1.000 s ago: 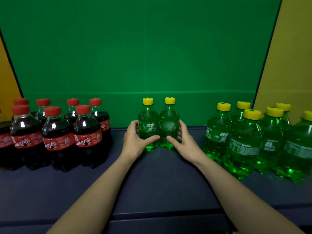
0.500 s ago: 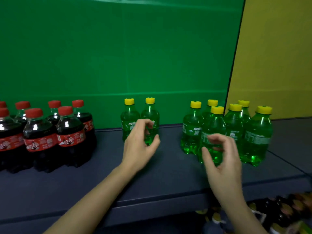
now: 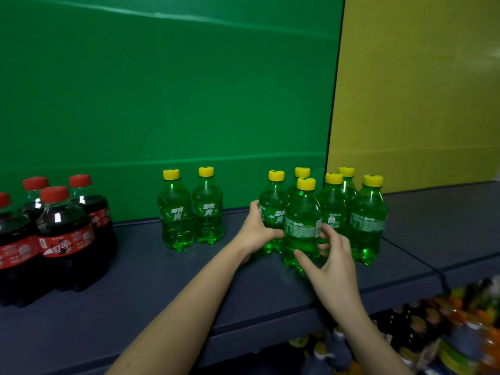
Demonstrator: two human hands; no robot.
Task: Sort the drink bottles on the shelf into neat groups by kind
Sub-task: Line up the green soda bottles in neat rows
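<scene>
Our single head-worn camera looks forward and slightly down, from close range, at the shelf [image 3: 167,277] and green bottles [image 3: 302,228] before the backdrop [image 3: 162,90].

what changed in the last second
Both hands let go of the green pair and moved right to the green cluster: the left hand now grips its leftmost bottle, the right hand its front bottle. The pair and the cola bottles stayed put.
</scene>
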